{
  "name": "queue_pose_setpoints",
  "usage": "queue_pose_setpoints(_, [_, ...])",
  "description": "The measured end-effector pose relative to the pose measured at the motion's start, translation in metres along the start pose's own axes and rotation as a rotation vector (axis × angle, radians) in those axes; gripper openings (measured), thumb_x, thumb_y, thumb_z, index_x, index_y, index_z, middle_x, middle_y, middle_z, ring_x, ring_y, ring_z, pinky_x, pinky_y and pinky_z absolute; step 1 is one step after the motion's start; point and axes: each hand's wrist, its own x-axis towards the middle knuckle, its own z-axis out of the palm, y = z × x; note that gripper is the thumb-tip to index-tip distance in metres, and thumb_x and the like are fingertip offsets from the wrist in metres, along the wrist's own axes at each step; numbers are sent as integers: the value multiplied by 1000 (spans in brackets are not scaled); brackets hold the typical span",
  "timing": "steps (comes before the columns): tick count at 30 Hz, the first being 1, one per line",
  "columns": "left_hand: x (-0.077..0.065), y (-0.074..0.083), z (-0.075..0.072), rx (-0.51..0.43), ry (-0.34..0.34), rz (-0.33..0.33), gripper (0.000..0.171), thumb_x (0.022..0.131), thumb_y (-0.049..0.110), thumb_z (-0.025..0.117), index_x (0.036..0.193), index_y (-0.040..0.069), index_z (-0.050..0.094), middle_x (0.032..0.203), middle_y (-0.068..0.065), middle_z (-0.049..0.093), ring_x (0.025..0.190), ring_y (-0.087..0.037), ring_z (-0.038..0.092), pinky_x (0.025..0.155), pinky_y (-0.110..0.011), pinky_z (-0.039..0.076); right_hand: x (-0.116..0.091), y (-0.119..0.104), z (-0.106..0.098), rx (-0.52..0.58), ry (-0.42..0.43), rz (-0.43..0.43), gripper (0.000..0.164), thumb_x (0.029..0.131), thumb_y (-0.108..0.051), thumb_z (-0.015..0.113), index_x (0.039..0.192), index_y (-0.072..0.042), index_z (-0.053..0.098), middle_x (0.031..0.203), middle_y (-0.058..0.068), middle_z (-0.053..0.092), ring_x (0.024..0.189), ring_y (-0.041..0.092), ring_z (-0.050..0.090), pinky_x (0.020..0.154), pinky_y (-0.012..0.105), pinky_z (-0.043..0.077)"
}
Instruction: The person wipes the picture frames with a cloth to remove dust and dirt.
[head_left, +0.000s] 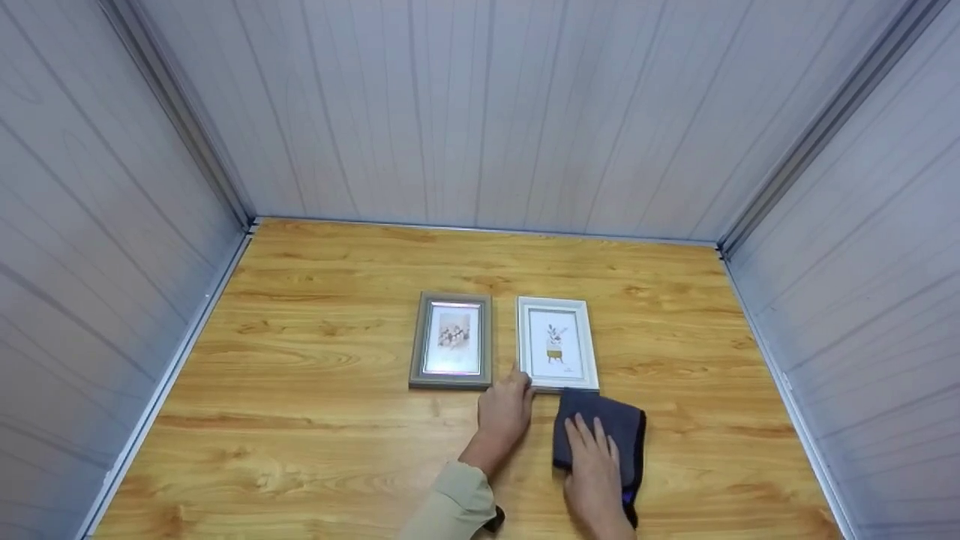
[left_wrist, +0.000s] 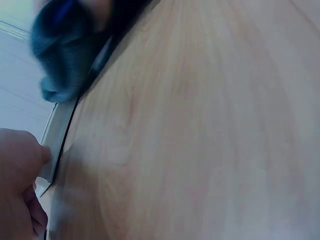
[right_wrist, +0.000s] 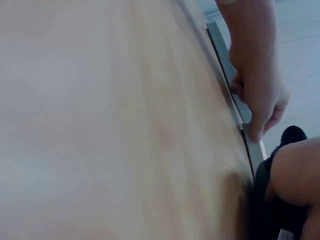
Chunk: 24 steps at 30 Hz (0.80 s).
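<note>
A white picture frame (head_left: pixel 590 341) with a plant print lies face up on the wooden surface. My left hand (head_left: pixel 506 409) grips its lower left corner, the thumb on the near edge and a finger along the left side. A folded dark grey cloth (head_left: pixel 616 424) with black edging reaches the frame's lower right corner. My right hand (head_left: pixel 595 472) holds this cloth from above, fingers spread over it. In the left wrist view the cloth (left_wrist: pixel 65 55) looks bunched against the frame's near edge (left_wrist: pixel 59 132). My right thumb is hidden in the head view.
A grey-brown picture frame (head_left: pixel 415 352) with a shiny inner border lies left of the white one. The wood-grain surface (head_left: pixel 315 435) is bounded by a pale back panel (head_left: pixel 480 112) and side panels, with metal strips along the edges.
</note>
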Motion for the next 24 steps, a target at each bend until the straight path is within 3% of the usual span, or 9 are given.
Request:
queue_pose_setpoints(3, [-1, -2, -2, 27, -33, 24, 11, 82, 28, 60, 82, 19, 55, 100, -8, 63, 47, -19, 50, 40, -34, 38, -9, -2, 4, -8, -60, -12, 82, 59, 10, 65, 133, -16, 39, 138, 5, 31, 128, 32, 18, 94, 55, 17])
queue_pose_setpoints(6, [-1, -3, -5, 67, -78, 45, 11, 84, 28, 57, 87, 18, 57, 122, -9, 51, 46, -19, 49, 41, -34, 40, -9, -2, 5, -20, -68, -22, 82, 60, 10, 66, 133, -17, 39, 139, 3, 31, 128, 31, 18, 95, 54, 16])
queue_pose_setpoints(11, [-3, -7, -14, 79, -99, 107, 25, 86, 27, 52, 108, 18, 59, 122, -8, 52, 60, -22, 60, 49, -36, 46, -9, -1, 3, -48, -89, -31, 83, 61, 9, 66, 134, -17, 37, 140, 3, 29, 129, 31, 16, 95, 54, 15])
queue_pose_setpoints(13, [-5, -13, -21, 44, -58, 127, 27, 85, 26, 53, 111, 17, 59, 115, -6, 57, 71, -22, 62, 55, -36, 47, -10, -1, 3, -41, -103, -28, 83, 61, 9, 66, 134, -17, 37, 140, 3, 29, 129, 32, 16, 95, 54, 15])
queue_pose_setpoints(16, [-8, -29, -39, -24, 61, 119, 20, 84, 22, 55, 102, 15, 63, 96, -3, 64, 71, -19, 61, 58, -33, 47, -10, -2, 3, -25, -106, -24, 83, 61, 10, 65, 134, -16, 36, 140, 4, 29, 128, 32, 16, 95, 55, 15])
queue_pose_setpoints(18, [-9, -44, -56, -78, 157, 70, 13, 83, 19, 58, 91, 13, 65, 86, -1, 64, 70, -16, 60, 60, -31, 47, -10, -3, 3, -21, -102, -22, 83, 61, 11, 64, 134, -16, 36, 140, 5, 29, 128, 33, 16, 95, 55, 15])
queue_pose_setpoints(20, [-12, -60, -76, -126, 226, -28, 7, 81, 14, 60, 85, 13, 65, 79, 1, 62, 68, -14, 57, 60, -28, 47, -10, -3, 2, -27, -101, -22, 83, 62, 11, 63, 135, -16, 36, 140, 5, 29, 128, 33, 16, 95, 55, 14])
queue_pose_setpoints(24, [-17, -90, -112, -156, 266, -246, 4, 79, 10, 61, 81, 9, 65, 78, -1, 61, 72, -14, 58, 61, -28, 47, -9, -4, 0, -33, -119, -16, 80, 64, 11, 62, 135, -16, 36, 140, 5, 29, 128, 34, 16, 94, 56, 14])
